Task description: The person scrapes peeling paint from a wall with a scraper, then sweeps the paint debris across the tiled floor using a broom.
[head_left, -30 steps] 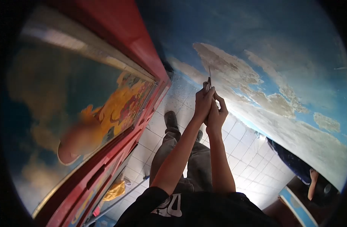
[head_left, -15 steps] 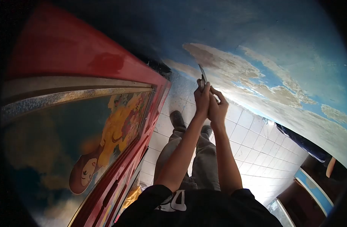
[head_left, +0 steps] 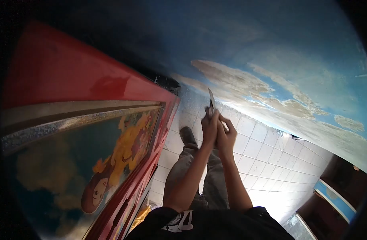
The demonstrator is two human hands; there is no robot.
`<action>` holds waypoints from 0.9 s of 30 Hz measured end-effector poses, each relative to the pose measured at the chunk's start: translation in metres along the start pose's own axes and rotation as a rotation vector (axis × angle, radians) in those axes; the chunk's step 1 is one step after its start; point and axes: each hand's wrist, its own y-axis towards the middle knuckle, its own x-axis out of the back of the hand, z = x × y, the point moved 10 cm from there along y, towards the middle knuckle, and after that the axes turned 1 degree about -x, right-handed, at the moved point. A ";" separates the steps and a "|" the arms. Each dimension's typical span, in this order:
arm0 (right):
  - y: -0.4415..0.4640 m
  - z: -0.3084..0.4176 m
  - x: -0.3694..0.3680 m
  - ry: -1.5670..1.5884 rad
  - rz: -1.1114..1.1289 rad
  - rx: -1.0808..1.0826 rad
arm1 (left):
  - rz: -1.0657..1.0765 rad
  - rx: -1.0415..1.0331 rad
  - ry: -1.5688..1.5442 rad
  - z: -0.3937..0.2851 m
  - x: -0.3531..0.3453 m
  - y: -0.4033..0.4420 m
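Note:
My left hand (head_left: 209,129) is closed round the handle of a thin-bladed, knife-like tool (head_left: 211,97), whose narrow metal blade points up and away from me. Pressed against it, my right hand (head_left: 226,138) is closed too, its fingers bent at the lower end of the handle. Much of the handle is hidden by the fingers. Beyond the blade tip stands a blue painted wall (head_left: 311,76) with peeled, bare patches (head_left: 231,78). The blade appears apart from the wall, though the exact gap is hard to judge.
A red-framed cabinet or panel (head_left: 87,68) with a painted figure (head_left: 127,140) stands close on my left. Below lies a white tiled floor (head_left: 267,156), with my shoe (head_left: 187,136) on it. A dark piece of furniture with a blue strip (head_left: 335,200) is at the lower right.
Both hands and the tool have come lower and nearer my body, away from the peeled patches. The view has shifted, so wall and cabinet sit lower. The grip looks the same.

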 end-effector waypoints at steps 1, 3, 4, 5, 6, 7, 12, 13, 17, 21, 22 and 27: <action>-0.009 0.000 0.006 -0.001 -0.009 0.001 | -0.022 -0.025 0.042 0.001 0.002 -0.006; -0.007 0.002 0.010 -0.010 -0.038 0.017 | -0.056 -0.052 0.064 0.004 0.003 -0.004; 0.010 0.000 0.005 -0.011 -0.042 0.014 | -0.053 -0.047 0.065 0.007 0.004 0.017; 0.033 -0.001 -0.007 -0.027 -0.024 -0.033 | 0.008 -0.111 0.037 0.006 0.001 0.051; 0.045 -0.008 -0.012 -0.047 -0.008 -0.080 | 0.070 -0.173 0.005 0.007 -0.005 0.066; 0.045 -0.017 -0.015 0.059 0.015 -0.016 | 0.067 -0.170 0.004 0.012 -0.002 0.062; 0.005 -0.009 0.005 -0.001 -0.005 0.020 | -0.054 -0.127 -0.017 0.010 0.002 0.002; 0.004 -0.005 0.007 0.008 -0.019 0.053 | -0.021 -0.193 0.058 -0.004 -0.004 -0.005; 0.035 -0.011 -0.006 0.107 -0.035 -0.024 | 0.037 -0.307 0.010 -0.006 -0.009 0.053; 0.015 -0.016 -0.004 0.088 0.000 0.019 | 0.000 -0.167 -0.030 0.006 0.006 0.025; 0.005 -0.014 0.000 0.093 0.001 0.019 | 0.000 -0.169 -0.026 0.005 0.004 0.013; 0.026 0.000 -0.006 0.059 -0.032 0.042 | 0.023 -0.223 0.053 -0.013 -0.005 0.035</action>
